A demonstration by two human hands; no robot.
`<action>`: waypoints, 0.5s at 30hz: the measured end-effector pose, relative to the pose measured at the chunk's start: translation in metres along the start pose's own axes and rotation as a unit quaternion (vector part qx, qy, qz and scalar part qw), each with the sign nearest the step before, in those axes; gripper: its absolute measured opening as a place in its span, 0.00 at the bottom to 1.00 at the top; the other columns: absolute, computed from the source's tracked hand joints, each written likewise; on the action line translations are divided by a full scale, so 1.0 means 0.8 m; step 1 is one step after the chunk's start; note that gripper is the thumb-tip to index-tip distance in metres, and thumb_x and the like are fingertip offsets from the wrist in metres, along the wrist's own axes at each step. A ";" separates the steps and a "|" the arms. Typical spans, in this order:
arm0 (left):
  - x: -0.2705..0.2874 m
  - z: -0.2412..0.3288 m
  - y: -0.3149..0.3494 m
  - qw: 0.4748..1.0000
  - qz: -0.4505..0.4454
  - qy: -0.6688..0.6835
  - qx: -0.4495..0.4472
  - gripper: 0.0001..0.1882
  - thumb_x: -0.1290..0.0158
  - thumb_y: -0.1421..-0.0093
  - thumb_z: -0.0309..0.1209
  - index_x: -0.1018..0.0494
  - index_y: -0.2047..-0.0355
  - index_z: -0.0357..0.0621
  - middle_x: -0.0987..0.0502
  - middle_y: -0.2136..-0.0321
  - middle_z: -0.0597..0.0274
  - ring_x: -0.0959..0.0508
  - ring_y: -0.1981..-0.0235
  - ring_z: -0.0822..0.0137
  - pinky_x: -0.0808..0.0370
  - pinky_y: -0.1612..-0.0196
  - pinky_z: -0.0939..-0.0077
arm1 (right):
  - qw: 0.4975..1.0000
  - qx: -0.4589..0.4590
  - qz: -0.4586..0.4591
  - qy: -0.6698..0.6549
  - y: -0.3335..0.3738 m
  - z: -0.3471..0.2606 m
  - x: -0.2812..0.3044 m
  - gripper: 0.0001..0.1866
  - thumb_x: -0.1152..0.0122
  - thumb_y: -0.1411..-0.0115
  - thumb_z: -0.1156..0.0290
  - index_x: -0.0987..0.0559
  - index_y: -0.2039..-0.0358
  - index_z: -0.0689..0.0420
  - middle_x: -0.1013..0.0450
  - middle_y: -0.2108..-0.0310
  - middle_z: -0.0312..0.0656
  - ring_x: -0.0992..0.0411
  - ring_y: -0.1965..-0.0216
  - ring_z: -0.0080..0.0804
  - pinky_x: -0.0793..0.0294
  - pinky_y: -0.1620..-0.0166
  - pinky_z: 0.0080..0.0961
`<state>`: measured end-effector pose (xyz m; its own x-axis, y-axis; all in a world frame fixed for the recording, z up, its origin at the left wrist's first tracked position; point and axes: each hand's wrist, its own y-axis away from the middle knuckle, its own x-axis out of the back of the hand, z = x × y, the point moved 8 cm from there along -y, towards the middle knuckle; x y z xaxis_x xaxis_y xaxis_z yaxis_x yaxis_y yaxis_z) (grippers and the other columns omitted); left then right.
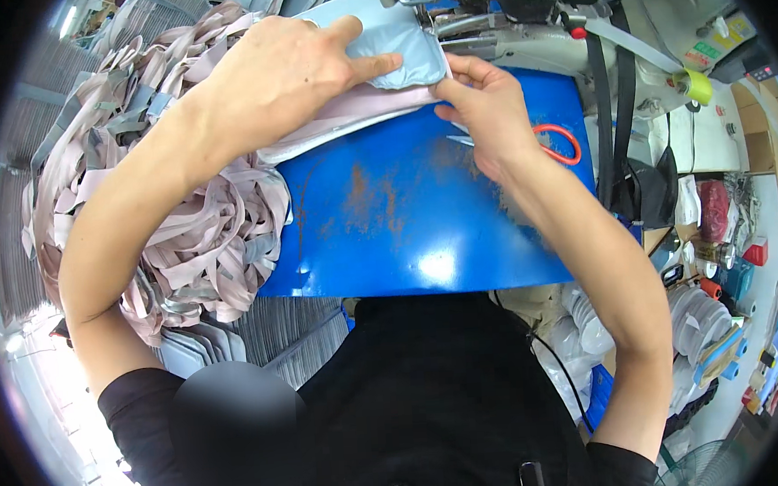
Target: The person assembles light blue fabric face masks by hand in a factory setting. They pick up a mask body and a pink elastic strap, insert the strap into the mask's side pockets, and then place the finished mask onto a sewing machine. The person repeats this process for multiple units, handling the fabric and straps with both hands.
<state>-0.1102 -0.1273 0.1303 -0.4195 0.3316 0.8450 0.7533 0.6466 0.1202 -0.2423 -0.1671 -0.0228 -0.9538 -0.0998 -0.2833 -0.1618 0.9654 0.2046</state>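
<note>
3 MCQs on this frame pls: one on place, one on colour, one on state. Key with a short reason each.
1. Where does the pile of pink-grey straps lie?
A. Left of the blue table top
B. On the sewing machine
C. Right of the table top

2. What colour are the scissor handles by the right hand?
A. Green
B. Orange-red
C. White

3. What is the left hand doing?
A. Hanging free in the air
B. Gripping the scissors
C. Pressing flat on the light blue padded piece

Key:
1 A, the straps heap up at the left edge of the blue table top.
2 B, an orange-red loop shows beside the right hand.
3 C, its fingers lie on the light blue padded piece, near the sewing machine.
</note>
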 end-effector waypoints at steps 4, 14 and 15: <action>0.008 -0.008 -0.014 0.999 -0.035 -0.002 0.008 0.29 0.47 0.41 0.27 0.24 0.38 0.63 0.25 0.59 0.55 0.16 0.69 0.57 0.19 0.65 0.65 | 0.997 -0.009 -0.003 -0.078 -0.005 0.000 -0.009 0.16 0.31 0.41 0.73 0.16 0.52 0.63 0.19 0.59 0.42 0.23 0.61 0.27 0.22 0.60 0.28; 0.026 -0.006 -0.035 0.997 -0.050 0.055 0.031 0.13 0.46 0.41 0.31 0.21 0.60 0.36 0.21 0.67 0.43 0.16 0.73 0.49 0.20 0.73 0.59 | 0.992 -0.055 0.025 -0.107 -0.025 0.006 -0.019 0.10 0.30 0.39 0.73 0.17 0.57 0.59 0.19 0.61 0.36 0.23 0.60 0.24 0.20 0.54 0.30; 0.026 -0.006 -0.037 0.995 -0.061 0.063 0.048 0.13 0.46 0.41 0.31 0.20 0.59 0.37 0.21 0.66 0.43 0.16 0.72 0.49 0.20 0.72 0.59 | 0.992 -0.054 0.027 -0.108 -0.025 0.007 -0.019 0.10 0.31 0.38 0.73 0.17 0.56 0.59 0.19 0.61 0.36 0.23 0.61 0.24 0.20 0.54 0.30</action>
<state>-0.1385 -0.1426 0.1465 -0.4337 0.1615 0.8865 0.6459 0.7417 0.1809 -0.2235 -0.1833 -0.0275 -0.8875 0.0174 -0.4604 -0.1487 0.9350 0.3220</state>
